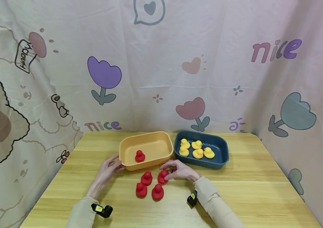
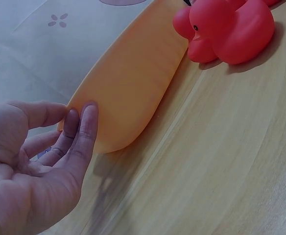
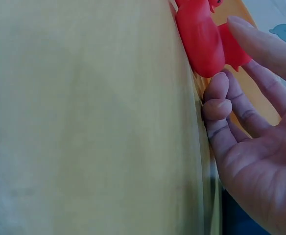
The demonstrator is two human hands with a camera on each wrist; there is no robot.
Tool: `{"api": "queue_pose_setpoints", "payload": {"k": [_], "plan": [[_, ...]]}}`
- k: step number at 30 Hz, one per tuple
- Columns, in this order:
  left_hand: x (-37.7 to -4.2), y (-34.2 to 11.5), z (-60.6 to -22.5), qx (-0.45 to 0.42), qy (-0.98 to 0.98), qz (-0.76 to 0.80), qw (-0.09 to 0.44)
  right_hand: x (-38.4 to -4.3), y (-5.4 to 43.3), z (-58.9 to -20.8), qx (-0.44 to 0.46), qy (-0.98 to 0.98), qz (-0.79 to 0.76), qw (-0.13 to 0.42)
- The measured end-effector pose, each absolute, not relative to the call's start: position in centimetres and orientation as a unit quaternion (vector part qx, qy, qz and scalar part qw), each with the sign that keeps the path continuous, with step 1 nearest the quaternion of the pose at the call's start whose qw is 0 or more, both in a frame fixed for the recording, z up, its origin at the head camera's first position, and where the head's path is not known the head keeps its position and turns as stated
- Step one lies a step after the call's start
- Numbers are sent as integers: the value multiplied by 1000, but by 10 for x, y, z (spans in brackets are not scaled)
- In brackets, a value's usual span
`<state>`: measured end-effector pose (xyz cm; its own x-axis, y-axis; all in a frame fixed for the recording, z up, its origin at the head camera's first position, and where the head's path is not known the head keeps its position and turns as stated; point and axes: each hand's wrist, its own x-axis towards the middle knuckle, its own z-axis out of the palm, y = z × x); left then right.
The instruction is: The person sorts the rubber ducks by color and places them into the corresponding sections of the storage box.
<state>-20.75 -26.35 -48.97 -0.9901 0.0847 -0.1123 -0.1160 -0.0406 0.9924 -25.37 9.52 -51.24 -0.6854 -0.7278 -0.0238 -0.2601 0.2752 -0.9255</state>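
Observation:
My left hand (image 1: 108, 169) pinches the near left corner of a yellow-orange plastic bin (image 1: 147, 165); in the left wrist view, thumb and fingers (image 2: 88, 129) meet over its rim. One red rubber duck (image 1: 140, 156) sits inside that bin. In front of it, several more stand on the table, among them a red duck (image 1: 157, 192) nearest me. My right hand (image 1: 182, 171) has thumb and forefinger around the far right red duck (image 1: 162, 177). From the right wrist view, this duck (image 3: 232, 45) is between them, partly covered by the thumb, while the other fingers curl below.
A dark blue bin (image 1: 221, 158) stands right of the yellow-orange one, holding several yellow ducks (image 1: 198, 154). Both are near the back edge of the wooden table (image 1: 264, 193). A printed cloth (image 1: 150, 57) hangs behind and at the sides.

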Motion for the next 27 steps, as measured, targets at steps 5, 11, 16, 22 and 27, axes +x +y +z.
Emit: {"api": "queue_pose_setpoints", "payload": {"k": [5,11,16,22,27], "plan": [[-208,-263,-490,-11,689,721,70,-252,95,-510,-328,770,-500,220],[-208,-263,-490,-12,689,721,73,-251,94,-508,-317,782,-489,221],[-207,-263,-489,-13,686,723,74,-250,94,-508,-310,784,-491,221],[-207,-261,-490,-6,681,729,66,-250,94,-508,-304,785,-495,213],[-207,-262,-490,-9,680,730,70,-251,93,-509,-299,785,-498,215]]}}
